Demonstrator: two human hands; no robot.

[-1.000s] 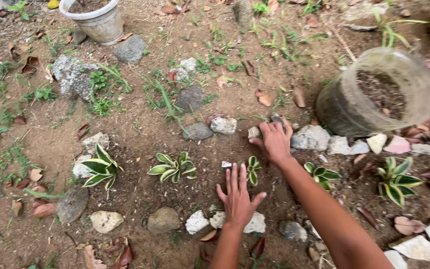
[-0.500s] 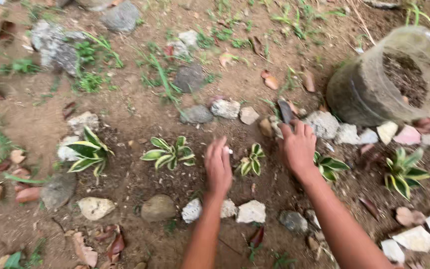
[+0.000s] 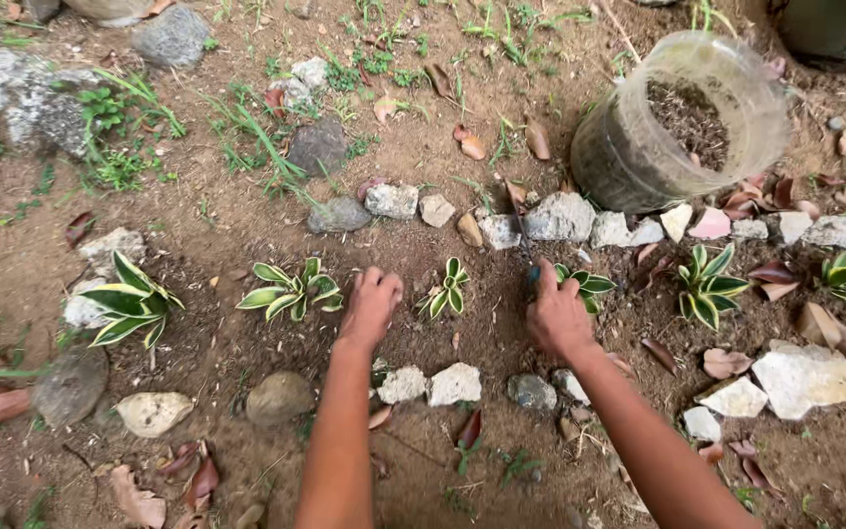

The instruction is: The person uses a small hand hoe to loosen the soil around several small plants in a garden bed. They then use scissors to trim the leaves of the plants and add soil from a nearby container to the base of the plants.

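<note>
My left hand rests on the bare soil with its fingers curled under, between a striped green-and-cream plant and a smaller seedling. My right hand is closed on a thin dark tool whose tip points into the soil toward the stone row. It sits just right of the small seedling and beside another small striped plant. Both forearms reach in from the bottom edge.
Rows of pale stones border the planting strip front and back. More striped plants grow along it. A clear plastic container of soil lies tilted at the upper right. Grey rocks, weeds and dry leaves surround the bed.
My left hand moved forward and curled its open fingers onto the soil. My right hand drew back from the stone row to the soil beside the small seedling.
</note>
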